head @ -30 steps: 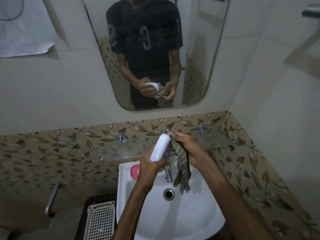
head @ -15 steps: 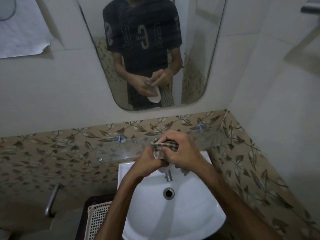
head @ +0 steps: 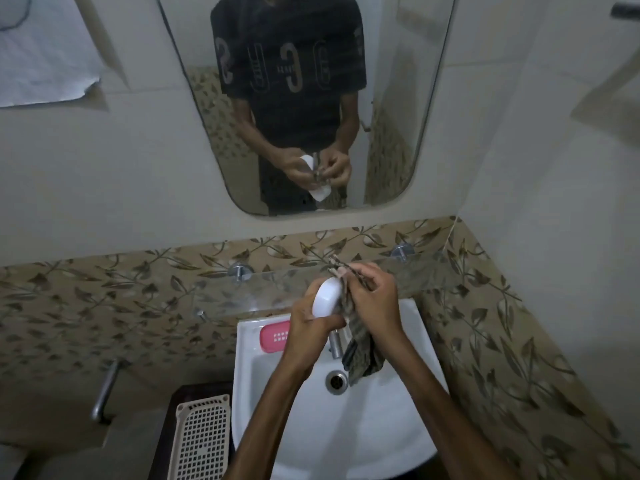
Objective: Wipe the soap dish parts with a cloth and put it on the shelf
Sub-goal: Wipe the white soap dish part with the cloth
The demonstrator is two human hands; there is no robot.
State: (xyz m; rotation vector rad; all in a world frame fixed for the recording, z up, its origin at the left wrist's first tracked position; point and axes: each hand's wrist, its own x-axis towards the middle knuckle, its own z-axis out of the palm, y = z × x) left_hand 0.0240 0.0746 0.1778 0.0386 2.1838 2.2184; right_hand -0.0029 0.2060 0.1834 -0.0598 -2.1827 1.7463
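Over the basin, my left hand [head: 308, 327] grips a white oval soap dish part [head: 326, 296] and holds it on edge. My right hand [head: 372, 299] pinches a checked brown cloth [head: 360, 351] against the part's right side; the cloth's loose end hangs down toward the drain. A pink slotted soap dish part [head: 275, 336] lies on the basin's back left ledge. The glass shelf [head: 242, 292] runs along the patterned wall just behind my hands.
The white wash basin [head: 277, 427] sits below, with a tap [head: 335, 344] and drain [head: 336, 381]. A beige perforated basket [head: 202, 441] stands left of the basin. A metal handle [head: 105, 389] sticks out of the left wall. A mirror [head: 398, 98] hangs above.
Half a second ago my right hand covered the dish with the bunched cloth. Now the white part shows on edge again and the cloth hangs down along its right side.
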